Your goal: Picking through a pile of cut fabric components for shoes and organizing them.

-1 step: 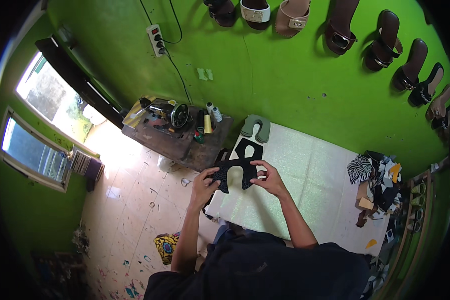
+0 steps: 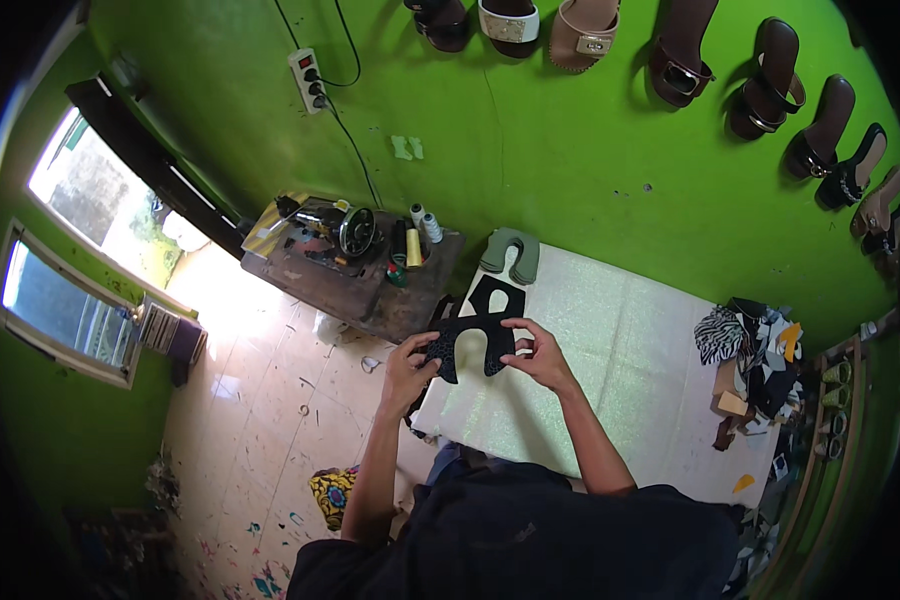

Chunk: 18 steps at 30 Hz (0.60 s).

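A black U-shaped shoe-upper piece (image 2: 444, 352) with a mottled pattern is held up above the table's left end, its opening toward me. My left hand (image 2: 406, 374) pinches its left side between thumb and fingers. On the opposite side my right hand (image 2: 540, 361) grips the piece in the same way. Just beyond it another black cut piece (image 2: 515, 299) with a curved cutout lies on the white table (image 2: 610, 350), partly hidden by the held one. A stack of grey-green U-shaped pieces (image 2: 497, 258) sits at the table's far left corner.
Left of the table stands a sewing machine (image 2: 345, 230) on a worn wooden stand (image 2: 370, 300), with thread cones (image 2: 413, 248) beside it. Fabric scraps (image 2: 760, 360) pile up at the table's right end. Sandals (image 2: 678, 75) hang on the green wall. Offcuts litter the tiled floor (image 2: 260, 430).
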### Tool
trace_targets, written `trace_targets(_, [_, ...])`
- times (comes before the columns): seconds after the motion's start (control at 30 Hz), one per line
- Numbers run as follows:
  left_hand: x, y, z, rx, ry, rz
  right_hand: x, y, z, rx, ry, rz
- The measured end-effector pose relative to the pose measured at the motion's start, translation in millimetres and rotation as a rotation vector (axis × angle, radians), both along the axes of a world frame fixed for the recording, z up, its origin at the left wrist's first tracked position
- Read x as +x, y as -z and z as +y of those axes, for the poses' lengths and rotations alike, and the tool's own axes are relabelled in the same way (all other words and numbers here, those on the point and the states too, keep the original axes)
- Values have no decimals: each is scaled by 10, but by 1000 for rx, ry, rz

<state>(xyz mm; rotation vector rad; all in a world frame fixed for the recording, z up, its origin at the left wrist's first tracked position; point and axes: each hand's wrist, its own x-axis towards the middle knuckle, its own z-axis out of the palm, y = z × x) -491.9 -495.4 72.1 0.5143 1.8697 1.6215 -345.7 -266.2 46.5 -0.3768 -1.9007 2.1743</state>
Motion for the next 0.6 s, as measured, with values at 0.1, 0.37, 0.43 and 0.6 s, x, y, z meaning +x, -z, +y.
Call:
trace_targets(0.1, [-239,-13,125,-13,89,95,-84,11,-27,25,77,-5])
trace_targets(0.37, [-868,158,215,79,277,-17,-383,80,-398,6,303,-64])
trace_targets(0.43, [-1034,303,222,90,351,30,-442,87,-511,35,356,-83])
trace_targets(0.6, [-1321,440,246,58,436,-21,-585,186,-731,32,506,-103])
